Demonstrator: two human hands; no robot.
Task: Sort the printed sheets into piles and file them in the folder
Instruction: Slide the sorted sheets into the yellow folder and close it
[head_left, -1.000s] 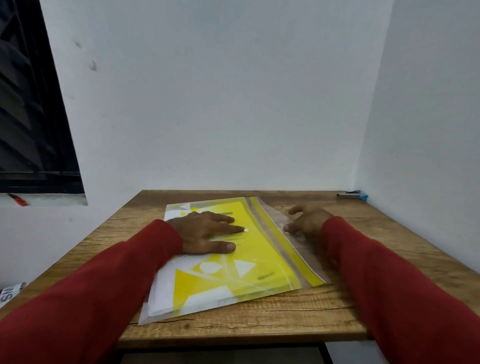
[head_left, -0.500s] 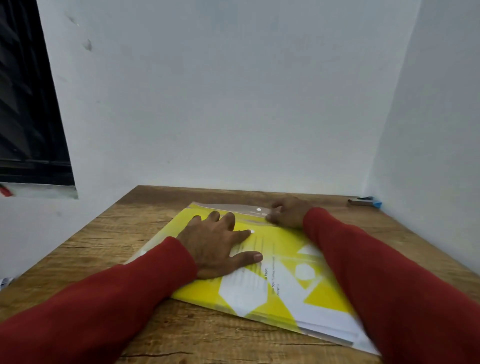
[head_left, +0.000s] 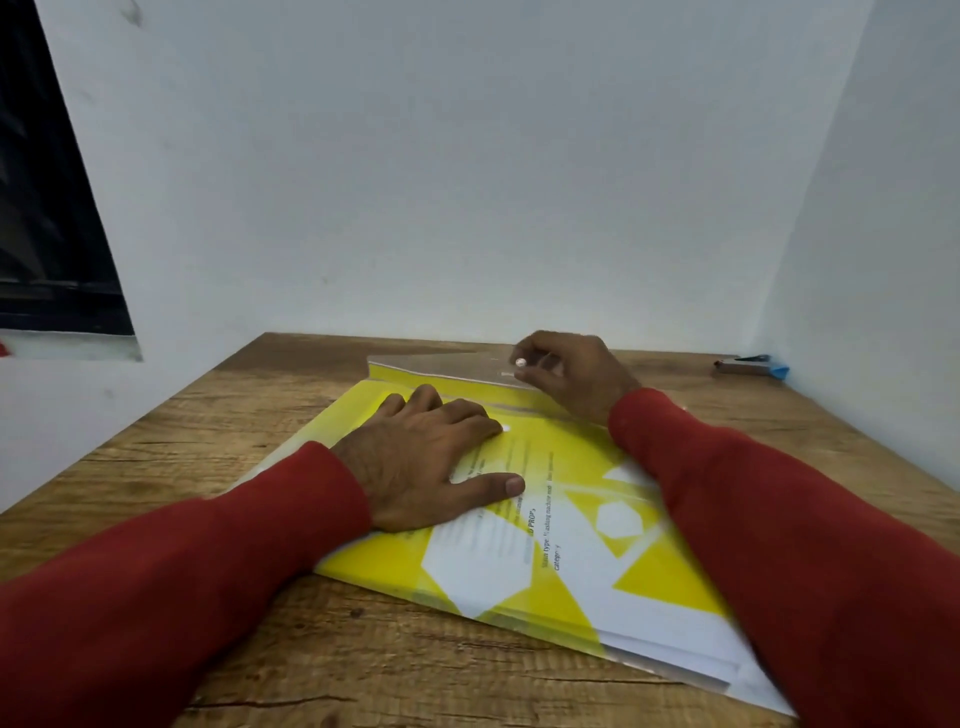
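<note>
Sheets (head_left: 675, 642) (print mostly illegible) lie inside folder (head_left: 545, 452), partly behind sleeves (head_left: 810, 545).

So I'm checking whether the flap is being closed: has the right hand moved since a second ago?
Yes. The right hand has gone from the yellow plastic folder's side to its far edge by the white wall, pinching the clear flap.

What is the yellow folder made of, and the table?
The folder looks like thin glossy plastic: printed sheets show through its clear patches and its flap is see-through. The table looks like wood with a matt finish, showing grain lines and knots, though it could be a printed laminate.
</note>
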